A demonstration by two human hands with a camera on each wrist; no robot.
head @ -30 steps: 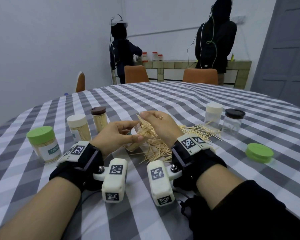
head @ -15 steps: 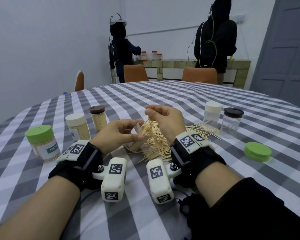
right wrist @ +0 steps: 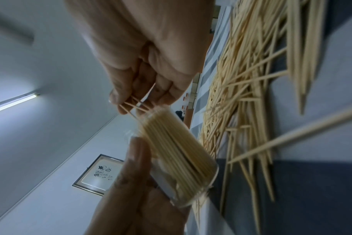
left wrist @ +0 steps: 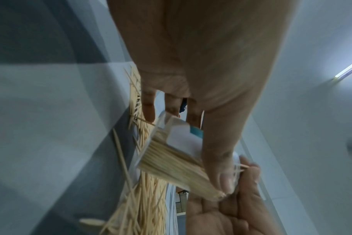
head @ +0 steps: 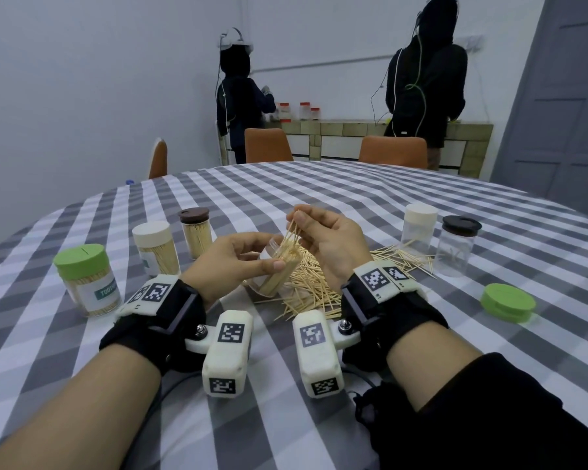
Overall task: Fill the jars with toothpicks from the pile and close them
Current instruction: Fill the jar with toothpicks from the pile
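My left hand [head: 238,259] grips a clear open jar [head: 279,269], tilted with its mouth up and to the right, nearly full of toothpicks [left wrist: 171,160]. The jar [right wrist: 179,149] has a white label with a teal patch. My right hand [head: 323,239] pinches a small bunch of toothpicks [head: 291,234] whose lower ends are in the jar's mouth. The loose toothpick pile [head: 316,283] lies on the checked tablecloth under and right of both hands. A green lid [head: 508,301] lies flat at the right.
Three closed, filled jars stand at the left: green-lidded [head: 87,279], cream-lidded [head: 155,247], brown-lidded [head: 196,232]. Two closed jars without toothpicks stand at the right: cream-lidded [head: 418,228], dark-lidded [head: 459,244]. Orange chairs and two standing people are beyond the table.
My right hand has lifted a pinch of toothpicks from the pile and brought it over the jar's mouth. The left hand has kept the jar tilted in about the same place.
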